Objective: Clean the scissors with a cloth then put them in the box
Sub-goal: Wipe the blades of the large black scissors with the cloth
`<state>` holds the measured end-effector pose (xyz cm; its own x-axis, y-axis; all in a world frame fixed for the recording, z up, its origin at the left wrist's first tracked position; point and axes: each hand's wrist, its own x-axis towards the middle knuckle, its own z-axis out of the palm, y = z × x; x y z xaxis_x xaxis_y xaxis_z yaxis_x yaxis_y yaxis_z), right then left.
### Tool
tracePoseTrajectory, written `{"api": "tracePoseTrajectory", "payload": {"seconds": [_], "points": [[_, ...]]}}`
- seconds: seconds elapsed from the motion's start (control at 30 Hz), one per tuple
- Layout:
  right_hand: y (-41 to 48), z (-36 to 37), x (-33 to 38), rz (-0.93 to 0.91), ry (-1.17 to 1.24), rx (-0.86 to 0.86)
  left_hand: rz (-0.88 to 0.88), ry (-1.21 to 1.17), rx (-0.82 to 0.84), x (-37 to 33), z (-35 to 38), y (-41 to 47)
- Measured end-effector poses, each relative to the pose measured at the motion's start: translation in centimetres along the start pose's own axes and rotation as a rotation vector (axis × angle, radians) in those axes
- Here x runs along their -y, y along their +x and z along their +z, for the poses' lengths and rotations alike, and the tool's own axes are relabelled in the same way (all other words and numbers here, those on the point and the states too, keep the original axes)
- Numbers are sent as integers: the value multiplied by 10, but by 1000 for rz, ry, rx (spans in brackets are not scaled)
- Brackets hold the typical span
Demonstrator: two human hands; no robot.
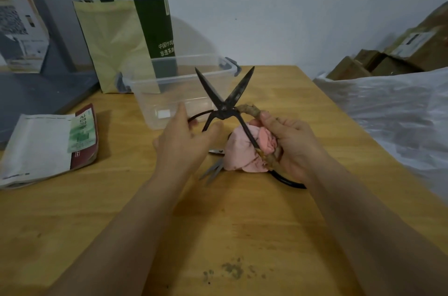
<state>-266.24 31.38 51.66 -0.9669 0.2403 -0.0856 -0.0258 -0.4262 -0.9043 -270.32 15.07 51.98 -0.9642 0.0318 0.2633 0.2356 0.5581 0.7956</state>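
A white, green and red packet (48,145) is laid flat at the left edge of the table (121,210). A yellow and dark green paper bag (114,48) is stood upright at the far left corner. Just beside it, along the far edge, a clear box (150,92) with grey latches is placed with no lid on.

The black scissors (221,111) are held in front of the box, above the table's middle, not inside it. The 2 blades are spread wide in a V and pointed up. The left hand (184,135) is seen from the back at the bare black handle loop, fingers lightly bent and thumb set apart. Whether the loop is gripped cannot be told.

A pair of silver scissors (213,172) is left lying on the table, partly covered by the pink cloth (240,152). The cloth is bunched against the other, tan-wrapped handle, and both are clasped by the curled fingers of the right hand (291,145), thumb pressed on top.

Dark specks (232,271) are scattered near the front edge. Beyond the right edge, a plastic sheet (388,113) and cardboard boxes (388,60) are seen.
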Motion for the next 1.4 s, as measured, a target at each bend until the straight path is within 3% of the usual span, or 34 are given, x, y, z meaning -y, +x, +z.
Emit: {"api": "tracePoseTrajectory", "payload": {"seconds": [0.13, 0.23, 0.3, 0.43, 0.57, 0.77, 0.93, 1.0, 1.17, 1.4], "points": [[2, -1, -2, 28, 7, 36, -252, -518, 177, -4, -10, 1], [2, 1, -5, 5, -35, 94, -341, -702, 319, -6, -6, -3], [1, 4, -6, -22, -103, 82, -348, -744, 324, -7, -2, -5], [5, -5, 1, -91, -233, -168, -309, -671, 304, -8, 0, -7], [6, -18, 15, -301, -451, -373, -299, -566, 333, -8, 1, -9], [-19, 4, 26, -583, -779, -181, -266, -490, 354, -10, 2, -12], [-19, 20, 4, -564, -1006, 38, -180, -463, 363, -18, 6, -20], [-17, 18, 5, -497, -977, 108, -133, -431, 342, -18, 7, -22], [-16, 18, 7, -532, -814, 33, -70, -365, 292, -15, 13, -20], [-20, 39, 9, -566, -1018, -11, 86, -282, 204, -10, 17, -23]]}}
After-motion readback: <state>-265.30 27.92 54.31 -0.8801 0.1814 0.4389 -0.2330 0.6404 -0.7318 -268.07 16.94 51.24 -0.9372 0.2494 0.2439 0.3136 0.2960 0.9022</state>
